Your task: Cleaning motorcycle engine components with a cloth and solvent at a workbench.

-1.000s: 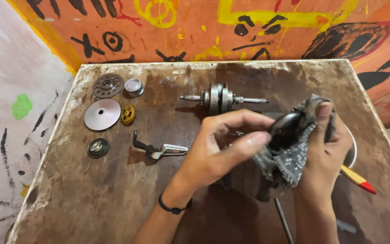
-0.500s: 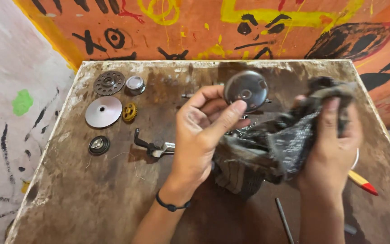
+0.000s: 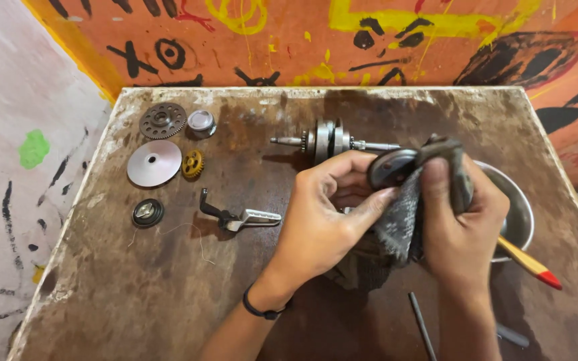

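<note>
My left hand [image 3: 329,214] grips a round dark metal part [image 3: 391,167] by its edge, thumb and fingers curled around it. My right hand [image 3: 464,214] presses a dirty grey rag [image 3: 399,220] over the right side of that part, fingers wrapped in the cloth. Both hands hover over the middle right of a stained brown table [image 3: 168,301]. Just behind the hands lies a metal crankshaft [image 3: 329,139]. The part's right half is hidden under the rag.
At the table's left lie a toothed gear [image 3: 162,120], a small metal cap [image 3: 201,122], a flat silver disc [image 3: 154,162], a small yellow gear [image 3: 193,163], a black round piece [image 3: 148,212] and a bent lever [image 3: 239,215]. A metal bowl [image 3: 516,214] and brush handle [image 3: 530,264] sit right.
The round part was held up uncovered in my left hand half a second ago; it is now lower, between both hands, with the rag pressed over it.
</note>
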